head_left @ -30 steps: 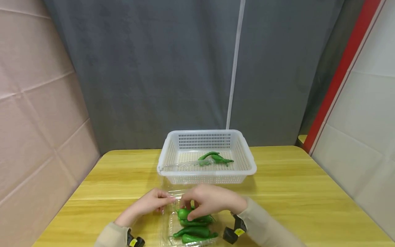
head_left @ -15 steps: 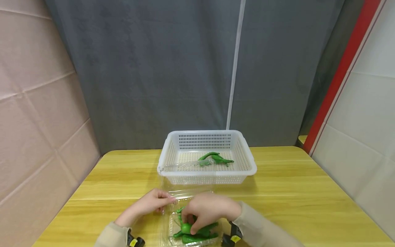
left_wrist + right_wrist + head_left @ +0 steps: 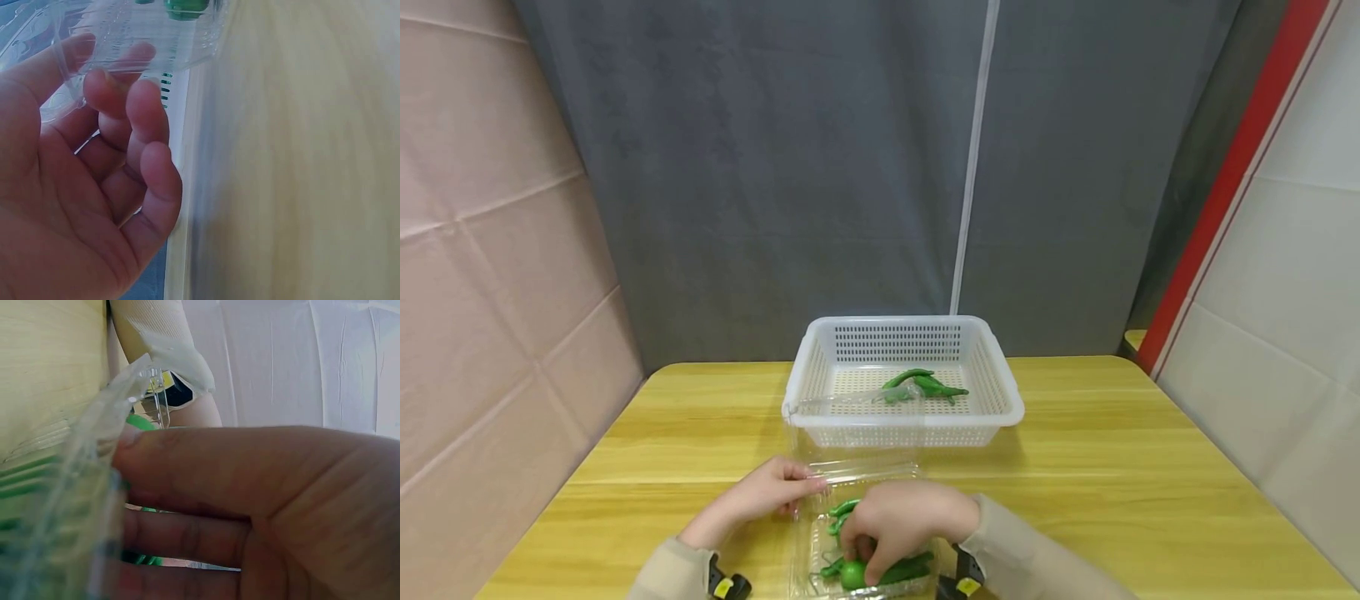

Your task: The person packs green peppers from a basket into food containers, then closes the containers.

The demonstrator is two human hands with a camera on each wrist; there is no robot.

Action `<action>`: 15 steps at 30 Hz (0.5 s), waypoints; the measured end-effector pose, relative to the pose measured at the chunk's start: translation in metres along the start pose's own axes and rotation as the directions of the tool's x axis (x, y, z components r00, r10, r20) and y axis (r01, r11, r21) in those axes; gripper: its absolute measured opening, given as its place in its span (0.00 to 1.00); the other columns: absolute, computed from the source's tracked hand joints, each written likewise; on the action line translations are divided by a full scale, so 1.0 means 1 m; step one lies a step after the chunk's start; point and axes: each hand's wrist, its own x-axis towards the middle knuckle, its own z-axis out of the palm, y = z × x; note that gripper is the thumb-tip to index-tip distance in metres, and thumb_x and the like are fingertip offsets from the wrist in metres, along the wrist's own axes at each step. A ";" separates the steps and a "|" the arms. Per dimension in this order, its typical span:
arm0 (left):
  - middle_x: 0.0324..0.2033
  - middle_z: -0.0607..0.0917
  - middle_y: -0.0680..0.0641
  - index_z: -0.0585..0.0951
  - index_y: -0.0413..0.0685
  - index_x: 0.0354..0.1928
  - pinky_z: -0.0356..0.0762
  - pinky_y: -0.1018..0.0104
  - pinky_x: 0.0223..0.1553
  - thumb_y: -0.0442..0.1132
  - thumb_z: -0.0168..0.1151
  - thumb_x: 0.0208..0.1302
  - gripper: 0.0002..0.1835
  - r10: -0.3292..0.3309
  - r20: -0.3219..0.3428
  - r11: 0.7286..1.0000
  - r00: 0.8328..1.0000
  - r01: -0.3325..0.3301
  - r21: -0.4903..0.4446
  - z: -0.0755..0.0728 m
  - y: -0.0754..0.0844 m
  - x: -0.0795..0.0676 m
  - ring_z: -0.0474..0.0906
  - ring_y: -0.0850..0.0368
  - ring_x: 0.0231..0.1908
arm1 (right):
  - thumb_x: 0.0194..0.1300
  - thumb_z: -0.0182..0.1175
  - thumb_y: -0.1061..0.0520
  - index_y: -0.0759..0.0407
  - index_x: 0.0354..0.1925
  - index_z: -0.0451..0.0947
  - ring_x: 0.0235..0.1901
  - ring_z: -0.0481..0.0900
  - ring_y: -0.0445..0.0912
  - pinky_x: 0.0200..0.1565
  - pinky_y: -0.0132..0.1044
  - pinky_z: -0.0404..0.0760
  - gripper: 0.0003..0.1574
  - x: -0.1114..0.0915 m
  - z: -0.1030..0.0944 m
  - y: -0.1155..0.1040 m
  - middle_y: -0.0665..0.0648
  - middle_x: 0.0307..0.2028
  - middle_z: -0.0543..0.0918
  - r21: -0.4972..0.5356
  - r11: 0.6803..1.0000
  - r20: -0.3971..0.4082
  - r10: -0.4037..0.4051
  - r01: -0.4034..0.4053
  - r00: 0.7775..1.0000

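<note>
An opened clear plastic clamshell box point(image 3: 865, 472) lies on the table with several green peppers point(image 3: 845, 507) inside. At its left edge my left hand point(image 3: 766, 493) pinches the plastic between thumb and fingers; the left wrist view shows this hand point(image 3: 81, 187) at the box's clear wall point(image 3: 187, 57). My right hand point(image 3: 913, 518) reaches down into the box and pinches a green pepper point(image 3: 853, 576) near the front side. The hand covers part of that pepper and others. In the right wrist view my right hand point(image 3: 250, 481) is close behind the plastic wall point(image 3: 81, 462).
Behind the box stands a white slotted basket point(image 3: 977, 419) with a few green peppers point(image 3: 938, 388) in it. The raised clear lid overlaps the basket's front left. A wooden table point(image 3: 1120, 467) spreads around, with a grey curtain point(image 3: 775, 208) at the back.
My right hand has brought the pepper from the middle of the box toward its front side. Peppers at the back now show more. The left hand has stayed on the edge.
</note>
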 end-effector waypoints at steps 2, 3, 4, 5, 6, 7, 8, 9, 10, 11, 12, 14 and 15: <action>0.13 0.70 0.50 0.84 0.36 0.33 0.61 0.73 0.16 0.43 0.60 0.68 0.15 0.003 0.001 1.000 1.000 -0.003 0.003 0.000 0.000 0.000 0.64 0.62 0.14 | 0.57 0.71 0.49 0.46 0.36 0.83 0.23 0.69 0.23 0.29 0.16 0.69 0.09 0.000 0.000 0.000 0.32 0.23 0.74 0.002 1.000 0.005 0.000 0.000 1.000; 0.13 0.71 0.50 0.84 0.36 0.33 0.62 0.73 0.16 0.43 0.60 0.68 0.15 0.003 0.002 1.000 1.000 -0.003 0.003 0.000 0.001 0.000 0.64 0.62 0.14 | 0.57 0.71 0.50 0.47 0.37 0.83 0.23 0.69 0.23 0.29 0.16 0.69 0.09 0.001 0.000 -0.001 0.32 0.23 0.74 0.004 1.000 0.009 -0.001 0.001 1.000; 0.13 0.71 0.50 0.84 0.36 0.34 0.62 0.73 0.16 0.43 0.60 0.68 0.15 0.004 0.002 1.000 1.000 -0.004 0.005 0.000 0.001 0.000 0.64 0.62 0.14 | 0.57 0.70 0.50 0.47 0.37 0.83 0.23 0.69 0.23 0.29 0.16 0.69 0.09 0.001 0.000 -0.001 0.32 0.23 0.74 0.006 1.000 0.013 -0.001 0.001 1.000; 0.13 0.71 0.50 0.84 0.36 0.34 0.62 0.74 0.16 0.43 0.60 0.69 0.15 0.004 0.003 1.000 1.000 -0.004 0.005 0.000 0.001 0.000 0.64 0.62 0.14 | 0.58 0.70 0.50 0.47 0.37 0.83 0.23 0.69 0.23 0.29 0.16 0.69 0.08 0.001 -0.001 -0.001 0.33 0.23 0.74 0.008 1.000 0.017 -0.002 0.002 1.000; 0.14 0.71 0.50 0.85 0.36 0.34 0.62 0.74 0.16 0.43 0.60 0.69 0.15 0.003 0.003 1.000 1.000 -0.003 0.004 -0.001 0.001 0.000 0.64 0.62 0.14 | 0.58 0.70 0.50 0.47 0.37 0.83 0.23 0.69 0.23 0.29 0.16 0.69 0.09 0.001 -0.001 -0.001 0.33 0.23 0.74 0.010 1.000 0.020 -0.003 0.002 1.000; 0.13 0.71 0.50 0.85 0.36 0.35 0.61 0.73 0.16 0.43 0.60 0.69 0.15 0.001 0.004 1.000 1.000 -0.001 0.002 -0.001 0.001 0.000 0.64 0.62 0.14 | 0.58 0.70 0.50 0.48 0.38 0.83 0.23 0.69 0.23 0.29 0.16 0.69 0.09 0.001 -0.001 -0.001 0.33 0.23 0.74 0.012 1.000 0.023 -0.003 0.003 1.000; 0.13 0.71 0.50 0.84 0.36 0.35 0.61 0.73 0.16 0.43 0.60 0.69 0.15 -0.001 0.005 1.000 1.000 0.001 0.000 0.000 0.001 0.000 0.64 0.62 0.14 | 0.58 0.70 0.50 0.48 0.38 0.84 0.23 0.69 0.23 0.30 0.16 0.69 0.09 0.001 -0.001 -0.001 0.33 0.23 0.75 0.016 1.000 0.027 -0.005 0.004 1.000; 0.14 0.71 0.50 0.84 0.36 0.35 0.61 0.73 0.16 0.44 0.60 0.69 0.15 -0.002 0.005 1.000 1.000 0.002 0.000 0.000 0.001 0.000 0.64 0.62 0.14 | 0.59 0.69 0.50 0.48 0.39 0.84 0.24 0.69 0.23 0.30 0.16 0.69 0.09 0.000 -0.001 0.000 0.33 0.24 0.76 0.022 1.000 0.031 -0.006 0.005 0.999; 0.14 0.70 0.50 0.84 0.36 0.35 0.61 0.74 0.16 0.44 0.60 0.69 0.16 -0.003 0.005 1.000 1.000 0.003 0.001 0.000 0.001 0.000 0.64 0.62 0.14 | 0.59 0.69 0.51 0.48 0.40 0.84 0.24 0.70 0.22 0.31 0.16 0.70 0.10 0.000 -0.001 0.000 0.33 0.24 0.76 0.029 1.000 0.036 -0.007 0.006 0.999; 0.14 0.70 0.50 0.84 0.36 0.35 0.61 0.74 0.16 0.44 0.60 0.69 0.16 -0.003 0.005 1.000 1.000 0.003 0.002 0.000 0.001 0.000 0.63 0.62 0.14 | 0.60 0.69 0.51 0.49 0.41 0.84 0.25 0.70 0.22 0.31 0.16 0.70 0.10 0.000 -0.001 0.000 0.34 0.25 0.77 0.040 0.999 0.041 -0.009 0.007 0.999; 0.14 0.70 0.50 0.84 0.35 0.35 0.61 0.74 0.16 0.44 0.60 0.69 0.16 -0.004 0.005 1.000 1.000 0.004 0.001 0.000 0.000 0.000 0.63 0.62 0.14 | 0.60 0.68 0.51 0.49 0.42 0.84 0.26 0.70 0.22 0.32 0.16 0.70 0.11 0.000 -0.001 0.001 0.34 0.26 0.78 0.052 0.999 0.047 -0.012 0.010 0.999; 0.14 0.70 0.50 0.84 0.35 0.35 0.61 0.74 0.16 0.44 0.60 0.69 0.16 -0.002 0.004 1.000 1.000 0.002 0.005 0.000 0.001 0.000 0.63 0.62 0.14 | 0.61 0.68 0.52 0.50 0.44 0.84 0.27 0.71 0.21 0.33 0.16 0.70 0.12 -0.001 -0.002 0.002 0.35 0.28 0.80 0.077 0.997 0.057 -0.022 0.017 0.998; 0.14 0.70 0.50 0.84 0.35 0.35 0.61 0.74 0.16 0.44 0.60 0.69 0.16 -0.001 0.004 1.000 1.000 0.001 0.007 0.000 0.001 0.000 0.63 0.62 0.14 | 0.61 0.68 0.52 0.51 0.45 0.84 0.28 0.71 0.21 0.34 0.16 0.71 0.12 -0.001 -0.002 0.002 0.36 0.29 0.81 0.089 0.996 0.062 -0.025 0.019 0.998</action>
